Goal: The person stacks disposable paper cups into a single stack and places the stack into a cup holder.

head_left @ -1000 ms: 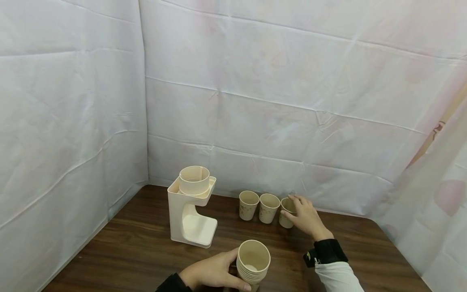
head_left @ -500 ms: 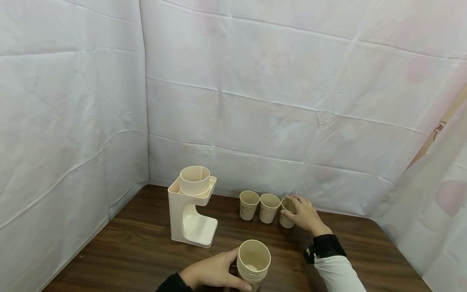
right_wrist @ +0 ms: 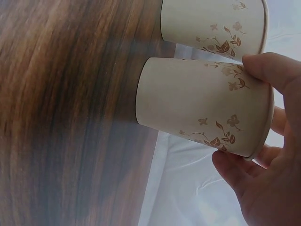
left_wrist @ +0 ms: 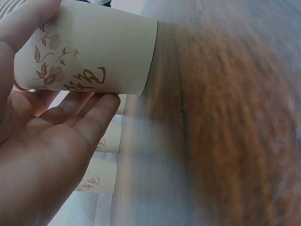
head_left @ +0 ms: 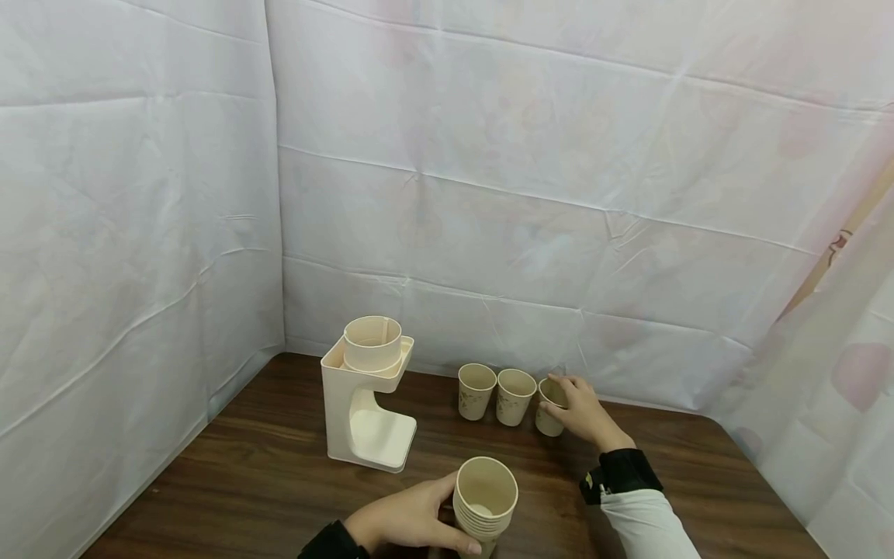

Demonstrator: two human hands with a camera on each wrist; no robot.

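Note:
My left hand (head_left: 414, 515) grips a stack of nested beige paper cups (head_left: 485, 497) near the table's front. In the left wrist view, the stack's lowest cup (left_wrist: 94, 52) shows brown flowers and writing, with thumb above and fingers below. At the back, my right hand (head_left: 587, 415) holds the rightmost of three paper cups (head_left: 548, 419) near its rim. The right wrist view shows that same paper cup (right_wrist: 202, 103) upright on the table, thumb on one side and fingers on the other. The middle cup (head_left: 514, 400) and the left cup (head_left: 476, 394) stand beside it in a row.
A cream C-shaped stand (head_left: 340, 411) with a round holder (head_left: 372, 345) on top stands left of the cups. White cloth (head_left: 454, 225) hangs behind the dark wooden table (head_left: 265, 473) and along its left side. A patterned curtain (head_left: 838, 419) hangs at right.
Almost nothing moves. My right forearm shifts very slightly while the hand stays at the rightmost cup; the left hand keeps its hold on the stack.

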